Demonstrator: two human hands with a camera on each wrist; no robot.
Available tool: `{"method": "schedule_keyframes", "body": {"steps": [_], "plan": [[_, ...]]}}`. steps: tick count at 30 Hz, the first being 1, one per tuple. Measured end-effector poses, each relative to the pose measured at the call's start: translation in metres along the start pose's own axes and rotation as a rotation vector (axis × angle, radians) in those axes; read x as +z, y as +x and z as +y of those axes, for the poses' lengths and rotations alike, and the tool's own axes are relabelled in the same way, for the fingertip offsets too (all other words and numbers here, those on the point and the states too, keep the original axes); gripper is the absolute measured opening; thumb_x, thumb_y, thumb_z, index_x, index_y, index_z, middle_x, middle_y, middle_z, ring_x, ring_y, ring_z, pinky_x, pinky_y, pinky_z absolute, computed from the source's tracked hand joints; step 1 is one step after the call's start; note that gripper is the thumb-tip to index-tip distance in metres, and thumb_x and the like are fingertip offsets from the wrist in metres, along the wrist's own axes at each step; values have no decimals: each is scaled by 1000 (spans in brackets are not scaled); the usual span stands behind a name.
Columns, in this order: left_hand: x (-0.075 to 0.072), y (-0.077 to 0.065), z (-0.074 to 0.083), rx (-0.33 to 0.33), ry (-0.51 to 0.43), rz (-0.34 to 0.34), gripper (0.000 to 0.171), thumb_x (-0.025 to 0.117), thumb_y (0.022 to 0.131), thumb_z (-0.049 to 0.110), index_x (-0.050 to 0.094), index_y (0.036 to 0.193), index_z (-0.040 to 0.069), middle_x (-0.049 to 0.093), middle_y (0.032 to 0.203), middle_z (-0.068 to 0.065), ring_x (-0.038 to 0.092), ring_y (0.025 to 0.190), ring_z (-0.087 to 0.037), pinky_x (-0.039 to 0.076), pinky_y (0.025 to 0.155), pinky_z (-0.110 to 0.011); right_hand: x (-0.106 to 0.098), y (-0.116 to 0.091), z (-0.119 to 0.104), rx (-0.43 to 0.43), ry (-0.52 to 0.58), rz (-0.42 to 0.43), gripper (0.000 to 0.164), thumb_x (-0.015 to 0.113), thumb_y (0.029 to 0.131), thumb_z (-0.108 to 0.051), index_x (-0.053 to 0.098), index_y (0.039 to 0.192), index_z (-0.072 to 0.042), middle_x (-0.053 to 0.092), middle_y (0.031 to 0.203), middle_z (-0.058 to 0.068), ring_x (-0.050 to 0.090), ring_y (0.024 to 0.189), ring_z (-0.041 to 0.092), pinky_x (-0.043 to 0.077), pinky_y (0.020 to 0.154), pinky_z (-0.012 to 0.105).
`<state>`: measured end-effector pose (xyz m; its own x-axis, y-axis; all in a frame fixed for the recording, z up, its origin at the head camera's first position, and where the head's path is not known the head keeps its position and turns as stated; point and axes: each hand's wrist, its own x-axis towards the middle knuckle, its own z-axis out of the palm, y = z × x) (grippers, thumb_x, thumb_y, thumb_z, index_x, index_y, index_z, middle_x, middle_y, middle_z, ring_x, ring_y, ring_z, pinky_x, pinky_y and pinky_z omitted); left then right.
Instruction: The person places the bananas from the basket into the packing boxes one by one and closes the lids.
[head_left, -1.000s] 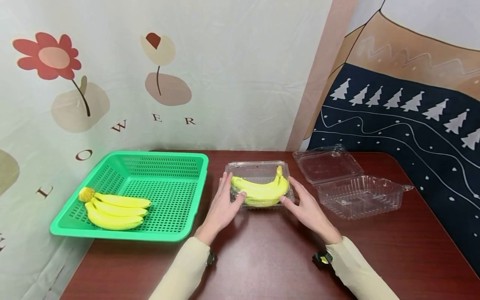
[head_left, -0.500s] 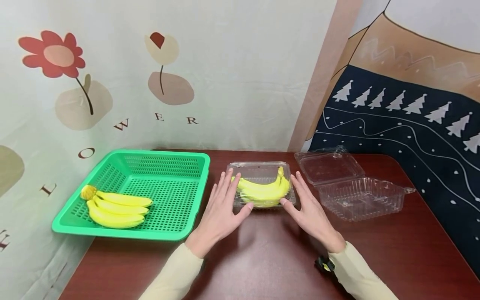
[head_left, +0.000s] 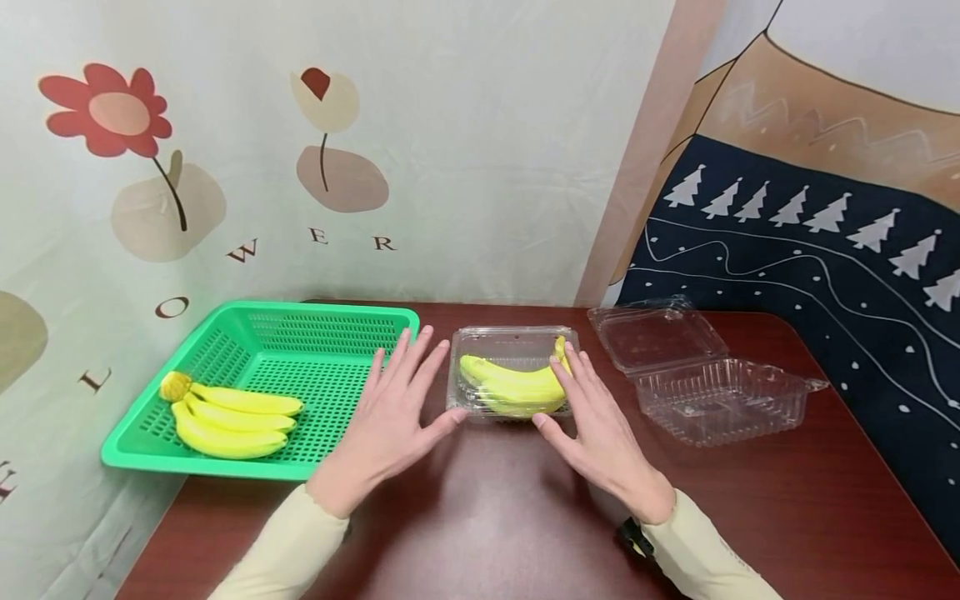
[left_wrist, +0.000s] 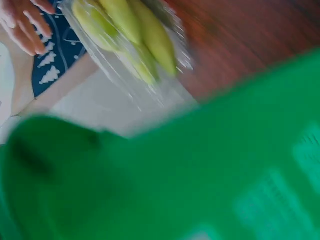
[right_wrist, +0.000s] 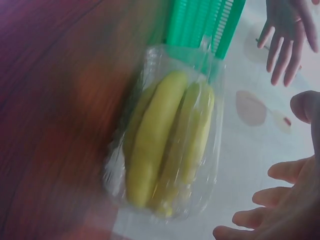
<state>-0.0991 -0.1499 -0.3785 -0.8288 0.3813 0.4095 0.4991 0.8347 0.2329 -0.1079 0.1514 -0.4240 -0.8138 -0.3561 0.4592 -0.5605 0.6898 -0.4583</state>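
Clear plastic – a box (head_left: pixel 513 342) with its lid down over bananas (head_left: pixel 510 390) – sits between and just beyond the hands. The left hand (head_left: pixel 390 425) and right hand (head_left: pixel 600 429) grip nothing, fingers straight and spread; the left blocks part of a green basket (head_left: pixel 330 333), the right part of the box. Left of the left hand, the basket holds another banana bunch (head_left: pixel 232 421); right of the right hand stands an empty container (head_left: pixel 723 400), lid back.
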Motion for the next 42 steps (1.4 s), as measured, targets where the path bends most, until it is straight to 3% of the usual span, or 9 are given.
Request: {"method": "schedule_keyframes", "body": {"steps": [10, 16, 21, 26, 31, 42], "plan": [[-23, -16, -49, -83, 98, -31, 88, 59, 96, 62, 33, 163, 11, 23, 170, -15, 13, 157, -42, 13, 119, -71, 22, 5, -28, -146, -34, -70, 75, 64, 99, -45, 42, 158, -5, 25, 169, 16, 22, 155, 40, 31, 118, 62], [-33, -27, -77, -143, 122, -54, 87, 60, 96, 61, 35, 162, 10, 26, 168, -18, 18, 154, -46, 15, 116, -75, 37, 11, -48, -229, -81, -120, 72, 62, 99, -46, 44, 156, -7, 29, 168, 15, 25, 154, 41, 32, 117, 62], [-40, -36, -105, -203, 148, -96, 88, 58, 97, 62, 34, 162, 7, 25, 167, -22, 16, 154, -49, 10, 114, -79, 48, 17, -65, -259, -126, -204, 72, 60, 99, -50, 43, 158, -12, 28, 169, 11, 25, 154, 41, 30, 119, 61], [-48, -45, -131, -264, 172, -158, 91, 56, 97, 65, 33, 161, 4, 24, 166, -27, 15, 152, -53, 3, 112, -81, 60, 23, -81, -298, -156, -287, 74, 51, 102, -58, 36, 162, -16, 21, 172, 6, 17, 157, 37, 26, 121, 61], [-58, -51, -151, -293, 211, -239, 94, 55, 96, 68, 33, 161, 3, 25, 164, -29, 19, 149, -55, 7, 109, -83, 72, 31, -95, -348, -162, -348, 76, 39, 104, -65, 30, 165, -20, 17, 173, 3, 12, 158, 32, 25, 121, 61], [-69, -60, -196, -230, 289, -473, 99, 58, 92, 74, 40, 157, 2, 40, 155, -32, 31, 142, -58, 21, 104, -84, 86, 41, -113, -394, -152, -469, 76, 31, 105, -68, 27, 166, -23, 8, 173, -3, 0, 159, 24, 23, 122, 59]]}}
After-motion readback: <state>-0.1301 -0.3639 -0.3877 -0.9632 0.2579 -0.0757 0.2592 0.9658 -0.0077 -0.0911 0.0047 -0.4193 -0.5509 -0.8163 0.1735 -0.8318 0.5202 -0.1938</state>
